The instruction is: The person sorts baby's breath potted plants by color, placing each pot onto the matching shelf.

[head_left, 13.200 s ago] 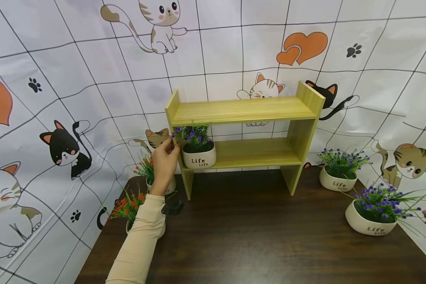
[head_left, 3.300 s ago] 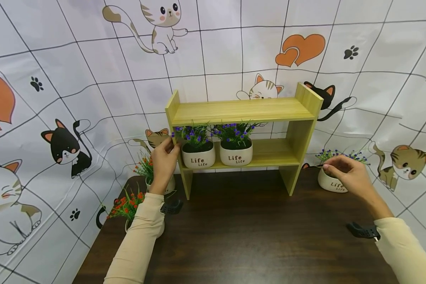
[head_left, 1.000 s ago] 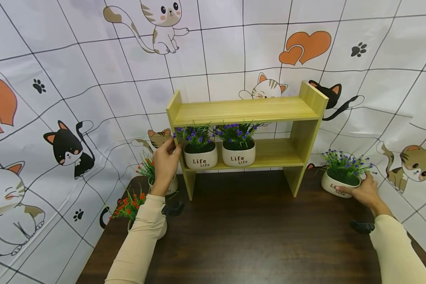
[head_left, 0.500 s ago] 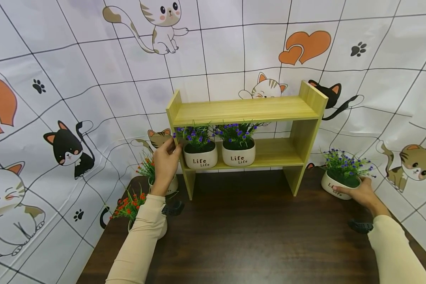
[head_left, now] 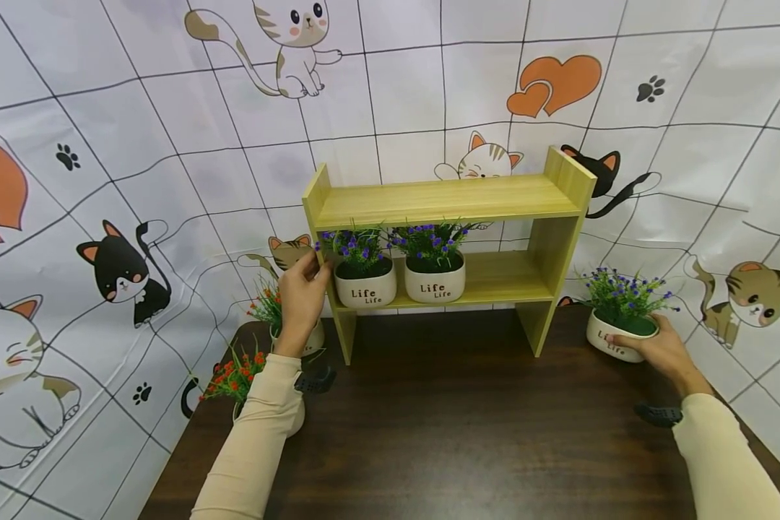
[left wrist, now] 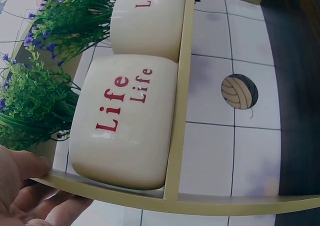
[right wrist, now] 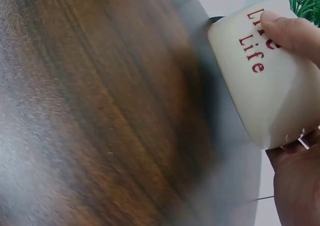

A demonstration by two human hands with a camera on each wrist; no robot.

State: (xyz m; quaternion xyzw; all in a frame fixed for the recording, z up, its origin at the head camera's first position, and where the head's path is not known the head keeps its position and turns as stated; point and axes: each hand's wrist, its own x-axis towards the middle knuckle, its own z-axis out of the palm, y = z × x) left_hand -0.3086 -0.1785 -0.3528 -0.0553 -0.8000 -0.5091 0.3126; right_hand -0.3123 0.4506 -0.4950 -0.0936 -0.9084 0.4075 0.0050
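My left hand (head_left: 302,296) holds the left side panel of a light wooden two-tier shelf (head_left: 445,202), thumb and fingers on either side of the board's edge in the left wrist view. My right hand (head_left: 666,354) grips a cream oval pot (head_left: 614,339) of purple flowers at the table's right, its thumb (right wrist: 287,33) across the "Life" lettering and the other fingers behind. Two matching pots stand side by side on the middle board: the left pot (head_left: 366,289) close to the held panel, the second pot (head_left: 435,283) just right of it.
Two pots with orange-red flowers, a rear one (head_left: 315,339) and a nearer one (head_left: 295,419), stand left on the dark wood table (head_left: 461,433), partly behind the left arm. A cat-print wall covering (head_left: 409,94) rises behind the shelf.
A second purple-flowered pot has moved from the table's right onto the shelf. The right hand came to the remaining right pot and took hold; that pot has shifted slightly. The left hand stays put.
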